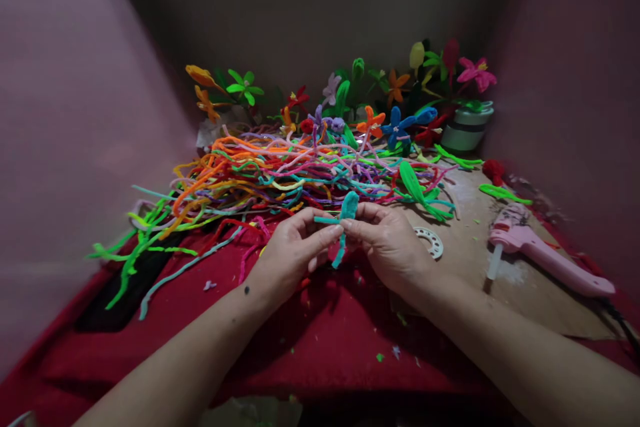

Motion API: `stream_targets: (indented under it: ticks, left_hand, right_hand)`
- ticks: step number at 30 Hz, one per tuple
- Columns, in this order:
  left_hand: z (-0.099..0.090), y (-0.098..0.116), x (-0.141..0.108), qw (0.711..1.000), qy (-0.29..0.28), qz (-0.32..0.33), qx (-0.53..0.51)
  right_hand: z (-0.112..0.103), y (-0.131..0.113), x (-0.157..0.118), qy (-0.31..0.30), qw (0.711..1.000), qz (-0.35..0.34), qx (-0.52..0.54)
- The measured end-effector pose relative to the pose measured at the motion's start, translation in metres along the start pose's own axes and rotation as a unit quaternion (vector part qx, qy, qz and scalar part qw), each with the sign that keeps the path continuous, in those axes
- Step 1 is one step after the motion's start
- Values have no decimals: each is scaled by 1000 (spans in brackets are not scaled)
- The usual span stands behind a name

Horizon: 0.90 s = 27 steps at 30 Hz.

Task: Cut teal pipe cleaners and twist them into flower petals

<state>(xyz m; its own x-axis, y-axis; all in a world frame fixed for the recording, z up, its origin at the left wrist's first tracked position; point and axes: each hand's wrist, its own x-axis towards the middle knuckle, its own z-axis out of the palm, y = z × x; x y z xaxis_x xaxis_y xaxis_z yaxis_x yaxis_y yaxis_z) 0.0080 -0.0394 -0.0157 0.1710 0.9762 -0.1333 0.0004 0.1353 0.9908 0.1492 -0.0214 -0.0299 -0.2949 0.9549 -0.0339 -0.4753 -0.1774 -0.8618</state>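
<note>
Both hands meet over the front of the red cloth, pinching a teal pipe cleaner (349,205) between them. Its upper part is bent into a flat petal-like loop; one straight end sticks out to the left and another hangs below the fingers. My left hand (299,243) grips it with thumb and forefinger from the left. From the right, my right hand (387,237) holds the base of the loop, also closed. Just behind the hands lies a big tangled pile of coloured pipe cleaners (270,173). A white ring with holes (436,244) is beside my right wrist.
A pink glue gun (555,257) rests on a cardboard sheet (465,220) at the right. Pipe-cleaner flowers (395,127) stand along the back, near a pale green pot (467,128). A dark flat object (107,300) lies left on the red cloth (310,360). Walls rise on both sides.
</note>
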Motion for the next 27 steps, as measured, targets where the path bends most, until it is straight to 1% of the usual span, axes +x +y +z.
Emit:
stream_targets:
  ticks: [3, 5, 9, 15, 21, 27]
  left_hand:
    - [-1, 5, 0, 998, 43, 41, 32]
    - [-1, 8, -1, 996, 51, 59, 52]
    - [-2, 10, -1, 993, 64, 61, 82]
    - [-1, 13, -2, 992, 49, 30, 110]
    - [2, 13, -2, 990, 54, 22, 132]
    - [2, 9, -2, 984, 33, 51, 170]
  right_hand:
    - [2, 0, -3, -4, 1000, -5, -29]
    - [4, 1, -5, 0, 999, -15, -50]
    - [4, 3, -6, 14, 995, -25, -93]
    - [1, 6, -4, 10, 989, -25, -145]
    - [3, 6, -5, 22, 991, 16, -127]
    - [3, 8, -6, 13, 992, 15, -122]
